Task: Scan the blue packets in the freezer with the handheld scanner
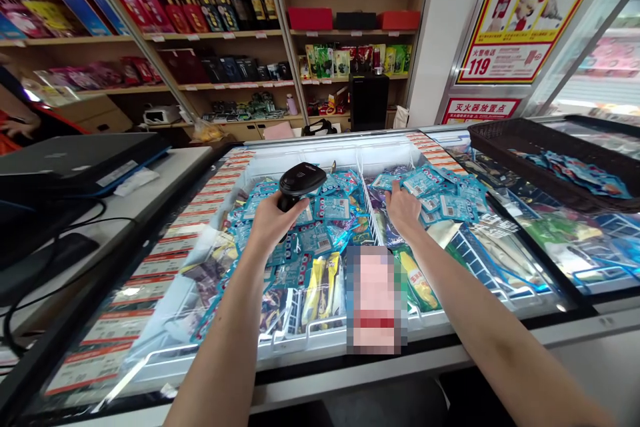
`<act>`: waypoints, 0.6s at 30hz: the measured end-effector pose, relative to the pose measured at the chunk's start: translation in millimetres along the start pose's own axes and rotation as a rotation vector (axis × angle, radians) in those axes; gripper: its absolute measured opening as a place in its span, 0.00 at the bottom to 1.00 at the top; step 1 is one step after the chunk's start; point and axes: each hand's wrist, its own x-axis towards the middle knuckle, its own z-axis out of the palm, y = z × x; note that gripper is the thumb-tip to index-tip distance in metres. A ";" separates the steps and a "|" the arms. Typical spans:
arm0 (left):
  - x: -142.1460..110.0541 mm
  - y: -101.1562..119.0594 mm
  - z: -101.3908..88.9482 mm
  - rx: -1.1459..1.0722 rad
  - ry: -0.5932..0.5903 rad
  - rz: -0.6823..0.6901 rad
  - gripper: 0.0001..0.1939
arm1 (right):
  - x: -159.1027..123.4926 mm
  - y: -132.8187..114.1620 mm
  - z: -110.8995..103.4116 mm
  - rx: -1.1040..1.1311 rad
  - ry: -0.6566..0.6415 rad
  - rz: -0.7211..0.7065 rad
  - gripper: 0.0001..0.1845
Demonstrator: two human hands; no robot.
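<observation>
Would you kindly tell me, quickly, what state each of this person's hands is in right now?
Left hand: closed, holding a black handheld barcode scanner.
Right hand: open, resting on blue packets.

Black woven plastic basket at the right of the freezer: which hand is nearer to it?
Right. The right hand, on blue packets, sits left of the basket; the left hand, gripping a black barcode scanner, is farther left.
</observation>
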 end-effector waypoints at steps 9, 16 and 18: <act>1.3 -5.6 10.2 -0.018 0.030 -0.007 0.21 | -10.5 -25.7 -9.6 0.218 -0.102 -0.492 0.20; 1.8 -9.3 8.2 -0.037 0.008 -0.002 0.23 | -1.2 -48.7 1.4 0.391 -0.395 -0.662 0.26; 2.0 -9.3 8.6 -0.015 0.007 0.006 0.23 | 0.4 -55.1 4.6 0.397 -0.442 -0.659 0.28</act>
